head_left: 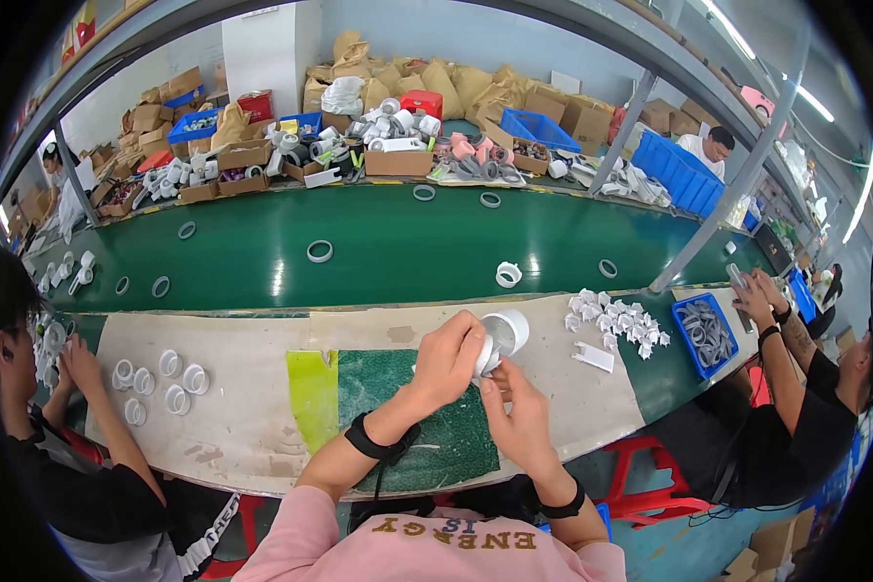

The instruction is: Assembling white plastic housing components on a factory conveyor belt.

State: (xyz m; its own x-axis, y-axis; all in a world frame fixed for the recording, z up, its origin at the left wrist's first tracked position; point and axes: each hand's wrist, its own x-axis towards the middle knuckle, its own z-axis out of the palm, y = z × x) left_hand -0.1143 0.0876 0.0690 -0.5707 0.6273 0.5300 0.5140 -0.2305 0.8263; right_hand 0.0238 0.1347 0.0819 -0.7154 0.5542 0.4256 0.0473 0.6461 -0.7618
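Above the worn green mat (378, 383), my left hand (446, 364) is closed around a small white round plastic part (484, 364). From below, the fingertips of my right hand (522, 417) pinch the same part. Its inner detail is mostly covered by my fingers. Just beyond, close to my left fingertips, is a wider white plastic cup (518, 328) with its round wall facing up and right; I cannot tell whether it touches the held part. A flat white plastic piece (594, 357) lies right of my hands, near a cluster of small white pronged parts (619, 322).
Several white plastic rings (177, 399) stand on the cardboard at left. A blue bin (705, 335) of grey rings sits at right. Across the green belt (388, 238) lie scattered grey rings and a white collar (508, 274). Co-workers sit on both sides; a metal post (723, 218) rises at right.
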